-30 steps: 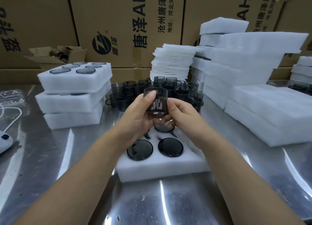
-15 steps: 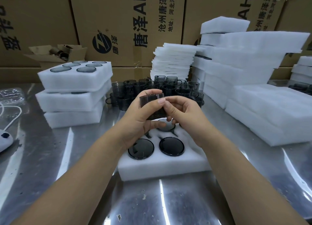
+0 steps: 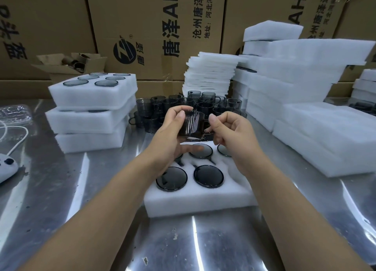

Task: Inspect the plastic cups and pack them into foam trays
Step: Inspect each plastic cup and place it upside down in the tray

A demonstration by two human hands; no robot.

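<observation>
Above the far edge of a white foam tray (image 3: 195, 199), head view: a dark, translucent ribbed cup (image 3: 191, 125) is held tilted. The tray, soft and matte, lies mid-tabletop on scuffed, reflective steel (image 3: 203, 246); round cups (image 3: 208, 176) are seated in its pockets. The left hand (image 3: 173, 134) is wrapped around the cup's side. The right hand (image 3: 230, 132) is curled, thumb and fingertips pinching its handle side. Loose cups (image 3: 183, 106) are clustered beyond.
</observation>
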